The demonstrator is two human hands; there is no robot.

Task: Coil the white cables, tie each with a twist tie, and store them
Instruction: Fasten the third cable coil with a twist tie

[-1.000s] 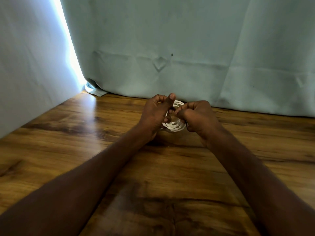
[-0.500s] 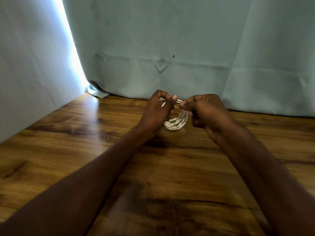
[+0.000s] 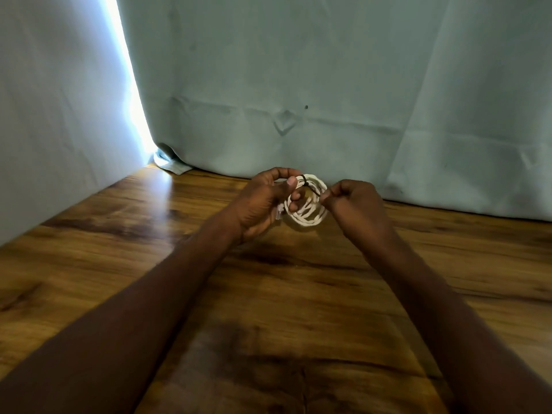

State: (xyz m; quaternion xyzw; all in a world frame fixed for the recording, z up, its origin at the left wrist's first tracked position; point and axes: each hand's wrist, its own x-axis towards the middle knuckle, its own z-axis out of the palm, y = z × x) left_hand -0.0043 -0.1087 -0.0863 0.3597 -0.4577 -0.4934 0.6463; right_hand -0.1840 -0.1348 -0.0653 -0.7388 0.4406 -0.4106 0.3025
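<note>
Two hands, left (image 3: 263, 201) and right (image 3: 355, 204), either side of coiled white cable (image 3: 307, 210)

No readable text, label, brand, number or sign shows anywhere in view.

Your left hand (image 3: 263, 201) sits left of the coiled cable (image 3: 307, 201), your right hand (image 3: 355, 204) right of it, all held above the table (image 3: 298, 294). The twist tie (image 3: 310, 186) crosses the coil's top, running toward your right hand. Behind everything hangs the curtain (image 3: 328, 85).
</note>
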